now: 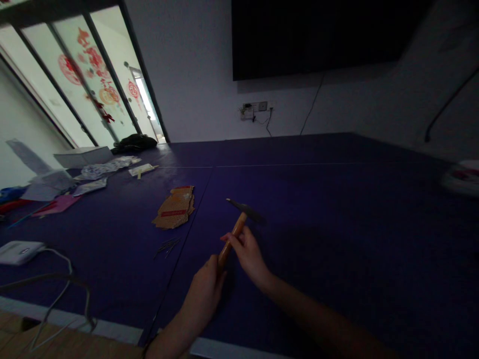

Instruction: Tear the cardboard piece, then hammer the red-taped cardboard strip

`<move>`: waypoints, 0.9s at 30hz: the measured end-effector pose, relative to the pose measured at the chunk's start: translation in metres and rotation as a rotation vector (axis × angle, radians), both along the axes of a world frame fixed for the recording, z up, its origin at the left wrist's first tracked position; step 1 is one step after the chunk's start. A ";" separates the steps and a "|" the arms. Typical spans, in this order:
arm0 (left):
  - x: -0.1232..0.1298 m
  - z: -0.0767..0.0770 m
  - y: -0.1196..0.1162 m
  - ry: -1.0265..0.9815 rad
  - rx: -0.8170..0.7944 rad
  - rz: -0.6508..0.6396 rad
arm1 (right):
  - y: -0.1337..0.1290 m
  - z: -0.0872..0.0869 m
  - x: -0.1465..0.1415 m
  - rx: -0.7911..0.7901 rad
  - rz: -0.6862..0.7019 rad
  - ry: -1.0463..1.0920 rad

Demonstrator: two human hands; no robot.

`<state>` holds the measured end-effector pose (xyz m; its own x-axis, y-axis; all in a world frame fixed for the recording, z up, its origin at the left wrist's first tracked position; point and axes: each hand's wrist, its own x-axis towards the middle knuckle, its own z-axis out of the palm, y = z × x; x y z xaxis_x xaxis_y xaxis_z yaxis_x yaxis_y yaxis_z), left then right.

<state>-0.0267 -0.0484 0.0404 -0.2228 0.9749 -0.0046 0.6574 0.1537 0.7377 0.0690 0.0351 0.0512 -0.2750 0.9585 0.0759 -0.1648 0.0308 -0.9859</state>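
A hammer [237, 229] with a wooden handle and a dark metal head is held over the purple table [307, 189], its head pointing away from me. My left hand [205, 283] is closed round the lower end of the handle. Higher up, just below the head, my right hand [247, 251] grips the handle with thumb and fingers. To the left of the hammer lie several thin nails [167, 246] in a loose pile. Beyond them is a torn piece of brown cardboard [175, 207] with a red strip.
A white device [21, 252] with looping cables [69, 269] sits at the left front. Plastic packets [107, 168], pink paper [58, 205] and a white box [84, 157] crowd the far left. A wall socket [258, 107] and a dark screen [318, 40] are behind the table.
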 end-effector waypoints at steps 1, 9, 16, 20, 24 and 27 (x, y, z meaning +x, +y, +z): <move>-0.010 -0.001 -0.003 0.035 0.026 0.027 | -0.002 -0.002 0.000 0.077 0.073 -0.067; -0.096 0.009 -0.033 0.138 0.066 0.347 | 0.002 -0.010 0.052 0.524 0.518 -0.584; -0.166 0.030 -0.033 0.403 -0.149 0.482 | 0.027 -0.052 0.100 0.284 0.330 -0.546; -0.173 0.024 -0.030 0.428 -0.262 0.431 | 0.030 -0.056 0.103 0.212 0.297 -0.467; -0.170 0.017 -0.029 0.470 -0.344 0.397 | 0.027 -0.054 0.104 0.204 0.290 -0.455; -0.170 0.013 -0.026 0.496 -0.379 0.360 | 0.026 -0.054 0.105 0.191 0.293 -0.448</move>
<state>-0.1963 -0.0746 0.0533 -0.5935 0.7920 -0.1433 0.7615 0.6102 0.2186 0.1740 0.0613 -0.0023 -0.5722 0.8183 0.0552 0.2398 0.2312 -0.9429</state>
